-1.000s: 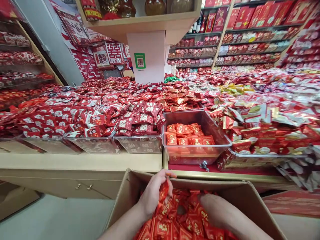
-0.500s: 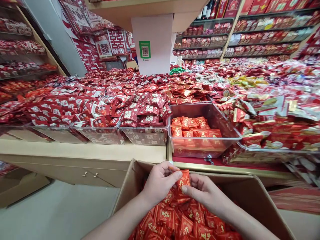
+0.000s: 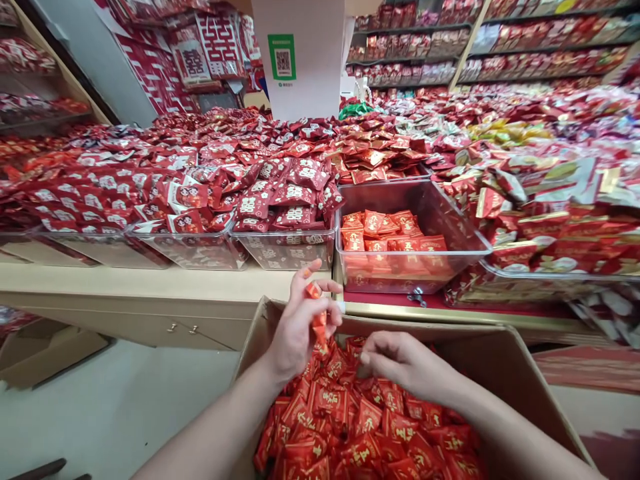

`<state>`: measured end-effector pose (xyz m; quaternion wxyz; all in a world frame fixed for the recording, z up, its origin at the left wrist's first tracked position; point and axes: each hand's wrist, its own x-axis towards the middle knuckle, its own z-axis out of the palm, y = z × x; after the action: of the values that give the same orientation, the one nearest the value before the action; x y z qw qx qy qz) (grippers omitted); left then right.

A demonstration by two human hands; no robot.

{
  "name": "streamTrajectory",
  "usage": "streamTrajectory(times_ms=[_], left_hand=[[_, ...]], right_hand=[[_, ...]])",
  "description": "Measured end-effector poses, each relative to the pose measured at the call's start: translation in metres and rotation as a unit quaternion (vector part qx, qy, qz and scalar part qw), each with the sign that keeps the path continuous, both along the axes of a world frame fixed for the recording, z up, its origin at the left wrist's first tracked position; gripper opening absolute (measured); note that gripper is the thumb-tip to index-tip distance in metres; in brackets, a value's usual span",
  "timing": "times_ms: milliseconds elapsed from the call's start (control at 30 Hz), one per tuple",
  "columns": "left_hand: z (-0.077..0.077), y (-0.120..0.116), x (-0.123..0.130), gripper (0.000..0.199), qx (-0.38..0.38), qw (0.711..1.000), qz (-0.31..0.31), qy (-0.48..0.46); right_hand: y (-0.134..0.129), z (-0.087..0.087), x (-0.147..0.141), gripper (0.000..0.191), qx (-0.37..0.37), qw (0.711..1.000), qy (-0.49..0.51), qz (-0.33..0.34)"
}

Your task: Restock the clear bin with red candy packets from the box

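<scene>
My left hand (image 3: 300, 323) is raised over the box's back left side, fingers closed around a small red wrapped candy packet (image 3: 319, 320) turned edge-on. Lower and to the right, my right hand (image 3: 395, 360) hangs just above the heap, its fingers curled in toward the thumb. Whatever may be between those fingertips is hidden. Below both hands, many red packets with gold characters (image 3: 330, 403) fill the open cardboard box (image 3: 510, 373). Behind the box stands a clear plastic bin (image 3: 415, 270), partly filled with rows of the same kind of red packet.
Clear bins heaped with dark red packets (image 3: 295, 193) line the counter (image 3: 165, 280) to the left. Another bin to the right holds red and white packets (image 3: 555, 233). A white panel with a QR code (image 3: 283, 61) rises behind. A small metal clip (image 3: 417, 297) lies at the counter edge.
My left hand has lifted up and left with the packet, now turned edge-on. My right hand has come off that packet and curled over the heap. The view has tilted down.
</scene>
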<state>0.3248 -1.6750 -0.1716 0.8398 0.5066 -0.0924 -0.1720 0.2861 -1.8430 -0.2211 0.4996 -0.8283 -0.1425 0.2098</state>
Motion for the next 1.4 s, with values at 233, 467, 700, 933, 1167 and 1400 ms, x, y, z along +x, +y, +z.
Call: streamTrajectory(times_ms=[233, 467, 700, 933, 1167, 1400], left_hand=[[0.004, 0.011, 0.013, 0.038, -0.178, 0.968, -0.113, 0.133], [-0.003, 0.016, 0.017, 0.037, -0.184, 0.963, -0.142, 0.139], [-0.004, 0.008, 0.012, 0.026, -0.029, 0.997, -0.051, 0.059], [-0.012, 0.002, -0.002, 0.051, 0.189, 0.969, -0.159, -0.028], [-0.008, -0.003, -0.001, 0.047, 0.167, 0.981, -0.093, -0.031], [-0.012, -0.01, -0.005, 0.049, 0.166, 0.985, -0.027, -0.028]], right_hand=[[0.053, -0.105, 0.008, 0.028, -0.248, 0.962, 0.065, -0.093], [0.073, -0.106, 0.007, 0.03, -0.153, 0.973, 0.067, -0.157], [0.014, 0.009, 0.011, 0.006, 0.014, 1.0, 0.009, 0.02], [0.008, 0.021, 0.006, 0.024, 0.249, 0.959, 0.053, -0.128], [0.014, 0.024, 0.005, 0.041, 0.398, 0.886, 0.105, -0.212], [0.01, 0.024, 0.004, 0.039, 0.368, 0.893, 0.107, -0.237]])
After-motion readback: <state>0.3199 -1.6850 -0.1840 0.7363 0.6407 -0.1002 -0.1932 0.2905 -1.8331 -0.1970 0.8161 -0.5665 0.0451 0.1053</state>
